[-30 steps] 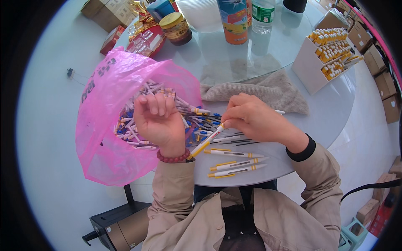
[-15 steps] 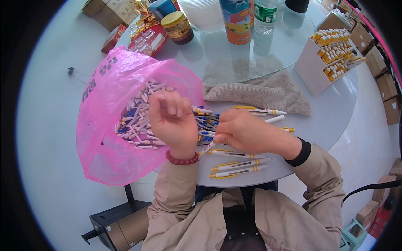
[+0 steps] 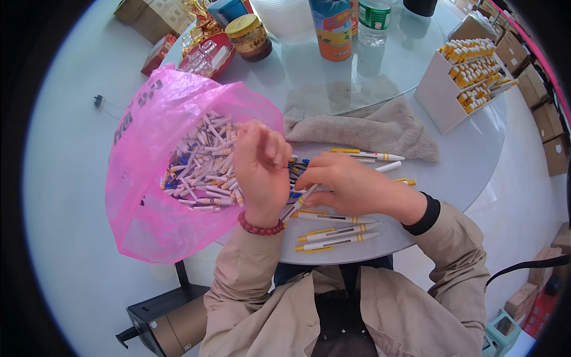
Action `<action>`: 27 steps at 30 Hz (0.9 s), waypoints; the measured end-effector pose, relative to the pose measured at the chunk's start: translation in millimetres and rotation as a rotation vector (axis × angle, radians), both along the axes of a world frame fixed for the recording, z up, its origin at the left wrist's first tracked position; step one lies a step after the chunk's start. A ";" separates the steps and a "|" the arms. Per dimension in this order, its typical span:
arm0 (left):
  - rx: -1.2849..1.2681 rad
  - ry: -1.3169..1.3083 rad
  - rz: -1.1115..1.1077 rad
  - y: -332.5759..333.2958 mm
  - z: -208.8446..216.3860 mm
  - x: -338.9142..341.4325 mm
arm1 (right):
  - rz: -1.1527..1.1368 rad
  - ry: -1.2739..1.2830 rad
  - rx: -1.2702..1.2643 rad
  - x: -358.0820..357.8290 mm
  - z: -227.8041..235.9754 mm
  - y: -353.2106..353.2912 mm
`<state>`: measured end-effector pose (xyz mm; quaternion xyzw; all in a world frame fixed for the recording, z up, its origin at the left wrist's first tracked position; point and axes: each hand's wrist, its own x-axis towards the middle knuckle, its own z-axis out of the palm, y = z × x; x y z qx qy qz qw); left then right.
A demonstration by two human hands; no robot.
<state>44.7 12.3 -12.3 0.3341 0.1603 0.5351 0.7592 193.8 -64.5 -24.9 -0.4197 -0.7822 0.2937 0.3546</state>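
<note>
Pens (image 3: 333, 231) lie finished on our counter (image 3: 476, 160); the pink bag (image 3: 154, 226) remains full. Our right hand (image 3: 351, 187) pinches one pen (image 3: 300, 199), our left hand (image 3: 262, 169) curls loosely, holding nothing we can see.

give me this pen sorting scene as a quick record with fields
left hand: left hand raised at the mouth of the pink plastic bag, fingers curled
right hand: right hand pinching a white pen over the table
bag contents: loose pen parts, white, yellow and blue
table: round glass table
finished pens: white and yellow pens lying near the table's front edge
cloth: beige towel behind the hands
rack: white display box of pens, far right
</note>
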 end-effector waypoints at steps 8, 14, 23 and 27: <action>0.032 0.298 -0.081 -5.3 -0.4 2.1 | 0.043 -0.047 -0.053 5.6 10.1 -1.5; 0.210 0.555 -0.088 -8.0 1.2 -4.9 | 0.006 -0.044 -0.051 9.3 17.0 -2.4; 0.236 0.684 -0.279 -10.5 -0.7 -6.6 | -0.184 0.236 -0.196 22.7 36.7 -1.0; 0.239 0.657 -0.418 -11.2 3.5 -10.7 | -0.237 0.335 -0.170 22.5 35.5 0.1</action>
